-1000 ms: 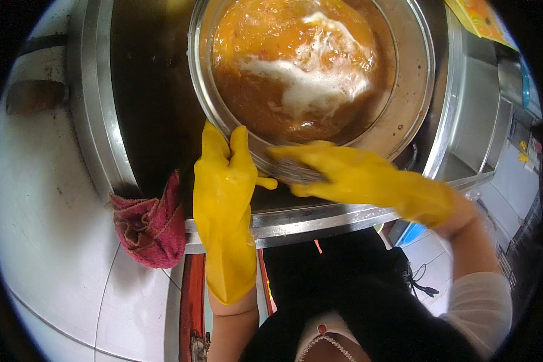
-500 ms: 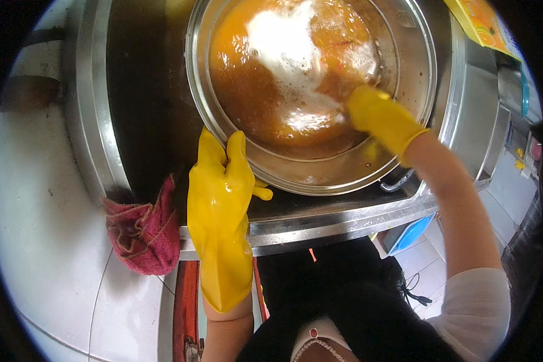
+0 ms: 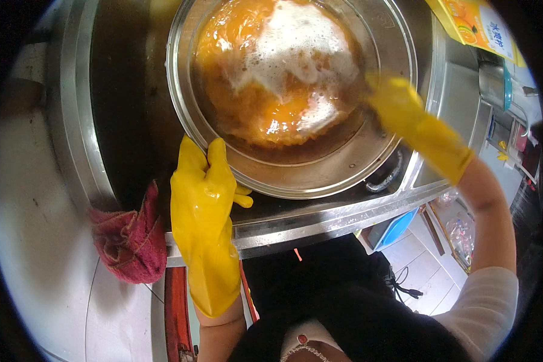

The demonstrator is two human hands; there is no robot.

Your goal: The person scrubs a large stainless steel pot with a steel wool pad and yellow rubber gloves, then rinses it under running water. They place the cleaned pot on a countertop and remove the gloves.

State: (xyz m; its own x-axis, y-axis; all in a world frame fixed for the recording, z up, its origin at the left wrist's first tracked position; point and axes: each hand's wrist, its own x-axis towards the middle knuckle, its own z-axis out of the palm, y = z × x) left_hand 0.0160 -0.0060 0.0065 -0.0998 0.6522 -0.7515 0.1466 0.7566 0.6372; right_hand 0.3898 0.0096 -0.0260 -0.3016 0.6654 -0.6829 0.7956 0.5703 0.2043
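A wide stainless steel pot (image 3: 329, 172) with orange-brown liquid (image 3: 223, 108) and patches of white foam (image 3: 304, 45) in it sits in the sink. My left hand (image 3: 204, 187), in a yellow rubber glove, is closed over the pot's near left rim, thumb side toward the right. On the right side, my right hand (image 3: 398, 105), also in a yellow glove, is over the pot's inner wall beside the liquid. Motion smears its fingers, so whether they hold anything does not show. The liquid's surface is rippled and uneven.
A crumpled dark red cloth (image 3: 130, 241) hangs over the sink's front left edge. The metal sink edge (image 3: 295, 226) runs between me and the pot. A loop handle (image 3: 386, 175) sticks out at the pot's near right. A yellow printed package (image 3: 473, 24) is at the far right.
My right hand has moved rightward from over the liquid toward the pot's right wall. The foam and liquid have shifted inside. My left hand stays on the rim; the whole view has slid slightly.
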